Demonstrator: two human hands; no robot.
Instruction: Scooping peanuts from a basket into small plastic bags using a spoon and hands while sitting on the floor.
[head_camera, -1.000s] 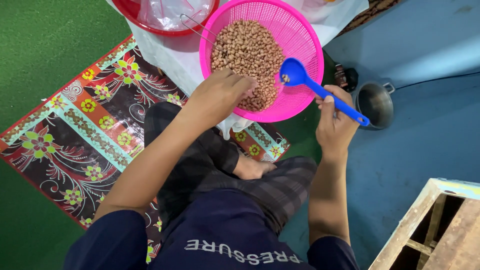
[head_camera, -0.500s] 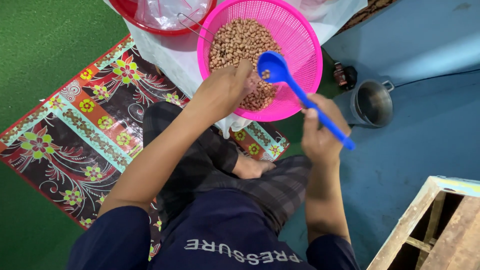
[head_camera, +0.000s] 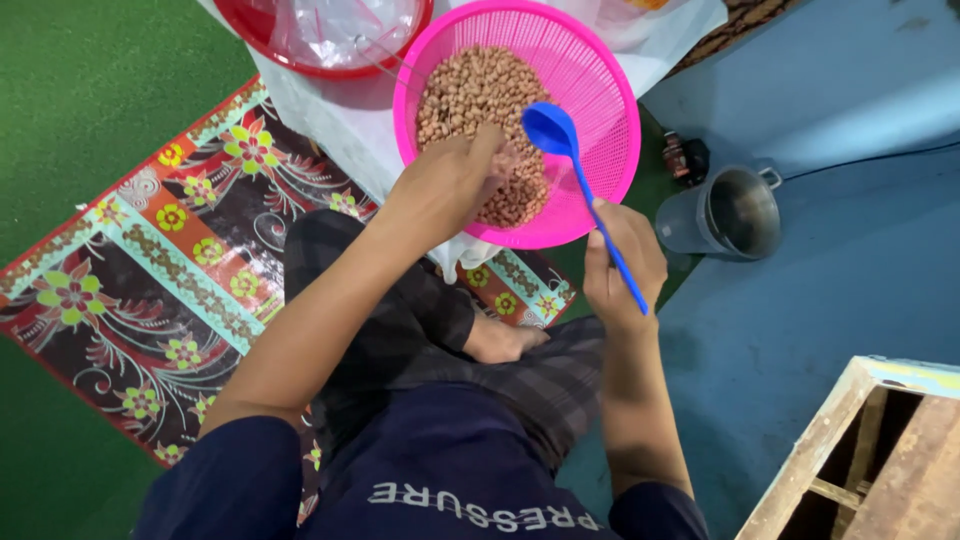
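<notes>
Left hand (head_camera: 450, 185) digs curled into the peanuts (head_camera: 480, 110) in the pink basket (head_camera: 600, 130); my right hand (head_camera: 622, 265) grips the blue ladle (head_camera: 572, 170) over them.

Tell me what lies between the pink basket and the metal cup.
Head view: a small dark object lies on the green floor between the pink basket and the metal cup; its kind is unclear.

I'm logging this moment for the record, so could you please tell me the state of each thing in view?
Pink colander: partly filled with peanuts.
Peanuts: heaped on the colander's left side.
Blue ladle: held over the colander, bowl looks empty.
Left hand: fingers in the peanuts.
Right hand: closed around the ladle's handle.
Metal cup: upright, apparently empty.
Red basin: holds clear plastic.
Patterned mat: spread flat.
</notes>
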